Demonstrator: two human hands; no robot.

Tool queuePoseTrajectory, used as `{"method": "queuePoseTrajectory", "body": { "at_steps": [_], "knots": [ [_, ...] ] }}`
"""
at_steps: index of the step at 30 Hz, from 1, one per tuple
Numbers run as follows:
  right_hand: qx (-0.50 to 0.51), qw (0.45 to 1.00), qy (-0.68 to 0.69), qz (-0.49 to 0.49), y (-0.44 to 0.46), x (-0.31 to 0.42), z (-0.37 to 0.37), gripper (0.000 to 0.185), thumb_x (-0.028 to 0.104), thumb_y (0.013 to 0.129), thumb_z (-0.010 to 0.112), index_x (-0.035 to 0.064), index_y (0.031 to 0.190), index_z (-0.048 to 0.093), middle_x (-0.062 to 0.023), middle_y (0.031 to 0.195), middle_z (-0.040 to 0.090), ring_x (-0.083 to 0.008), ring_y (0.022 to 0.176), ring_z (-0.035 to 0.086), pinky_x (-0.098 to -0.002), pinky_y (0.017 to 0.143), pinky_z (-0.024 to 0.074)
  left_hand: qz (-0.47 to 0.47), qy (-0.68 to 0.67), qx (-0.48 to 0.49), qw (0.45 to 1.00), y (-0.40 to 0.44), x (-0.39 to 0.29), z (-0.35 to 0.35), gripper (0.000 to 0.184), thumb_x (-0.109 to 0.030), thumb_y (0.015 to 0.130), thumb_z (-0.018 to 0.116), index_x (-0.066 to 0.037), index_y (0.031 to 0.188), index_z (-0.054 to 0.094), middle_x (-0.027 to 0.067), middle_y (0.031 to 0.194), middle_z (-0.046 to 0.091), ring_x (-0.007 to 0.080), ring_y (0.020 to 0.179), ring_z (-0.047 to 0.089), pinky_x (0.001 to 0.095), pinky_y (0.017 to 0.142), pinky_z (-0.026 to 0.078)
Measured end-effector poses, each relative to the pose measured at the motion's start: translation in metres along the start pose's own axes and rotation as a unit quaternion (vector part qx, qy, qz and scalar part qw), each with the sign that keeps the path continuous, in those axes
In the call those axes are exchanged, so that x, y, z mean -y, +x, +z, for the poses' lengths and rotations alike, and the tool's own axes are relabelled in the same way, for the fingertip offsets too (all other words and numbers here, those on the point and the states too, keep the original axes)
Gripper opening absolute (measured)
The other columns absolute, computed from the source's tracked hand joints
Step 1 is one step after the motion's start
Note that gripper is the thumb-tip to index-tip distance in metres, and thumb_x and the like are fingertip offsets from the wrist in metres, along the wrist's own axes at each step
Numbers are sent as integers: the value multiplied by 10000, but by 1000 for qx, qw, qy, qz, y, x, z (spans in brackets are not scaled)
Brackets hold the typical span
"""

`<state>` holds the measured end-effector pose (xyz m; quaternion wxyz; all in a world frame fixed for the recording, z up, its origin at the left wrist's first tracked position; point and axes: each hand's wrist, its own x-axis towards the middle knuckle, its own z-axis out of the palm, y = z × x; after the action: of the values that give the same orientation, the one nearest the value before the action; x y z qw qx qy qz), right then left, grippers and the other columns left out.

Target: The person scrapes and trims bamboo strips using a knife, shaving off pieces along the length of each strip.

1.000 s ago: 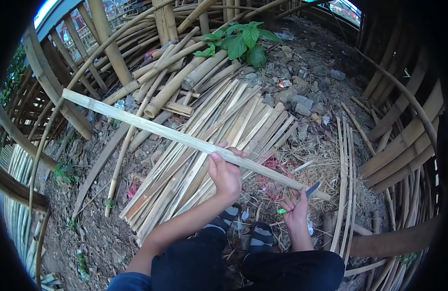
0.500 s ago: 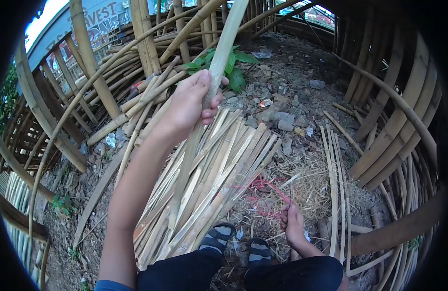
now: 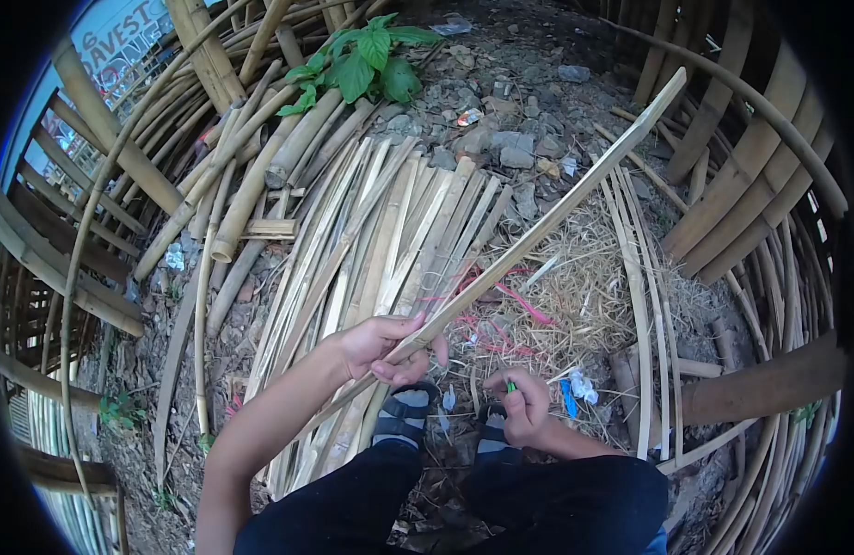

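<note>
A long pale bamboo strip [image 3: 547,222] slants from the lower left up to the right, with my left hand [image 3: 387,350] wrapped round its lower part. My right hand [image 3: 522,405] is closed on a knife [image 3: 511,386], of which only a bit of green handle shows; its blade cannot be made out. That hand is to the right of the strip and apart from it. Beneath and to the left of the strip lies a pile of split bamboo strips [image 3: 390,236].
Thick bamboo poles [image 3: 260,190] and a leafy plant [image 3: 362,69] are beyond the pile. Pale shavings [image 3: 575,296] and pink string [image 3: 524,303] lie on the ground. Several long strips [image 3: 635,305] stand to the right, near a curved bamboo fence [image 3: 755,194].
The strip has swung from upper left, through nearly upright, to upper right. My left hand has come back down, and my right hand has moved left, nearer my feet.
</note>
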<state>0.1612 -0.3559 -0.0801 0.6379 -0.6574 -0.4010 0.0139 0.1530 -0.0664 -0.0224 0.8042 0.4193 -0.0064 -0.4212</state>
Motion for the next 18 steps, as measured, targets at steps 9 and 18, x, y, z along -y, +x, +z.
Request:
{"method": "queuePoseTrajectory", "body": {
  "at_steps": [9,18],
  "knots": [
    [61,987,-118,93,-9,-15,15,262,263,994,588,3,966,579,-134,751,622,-333,657,634,-415,617,495,-62,-53,-86,993,23,41,5,654,-567,1070,279,20,1013,562,81,598,513,65,363,319,203,339,254],
    [69,978,-184,71,-18,-35,34,252,267,979,588,34,896,546,-137,669,602,-347,590,633,-436,514,471,31,175,-274,945,36,82,39,350,-331,1100,384,-53,989,566,4,663,503,82,498,452,230,457,363]
  ]
}}
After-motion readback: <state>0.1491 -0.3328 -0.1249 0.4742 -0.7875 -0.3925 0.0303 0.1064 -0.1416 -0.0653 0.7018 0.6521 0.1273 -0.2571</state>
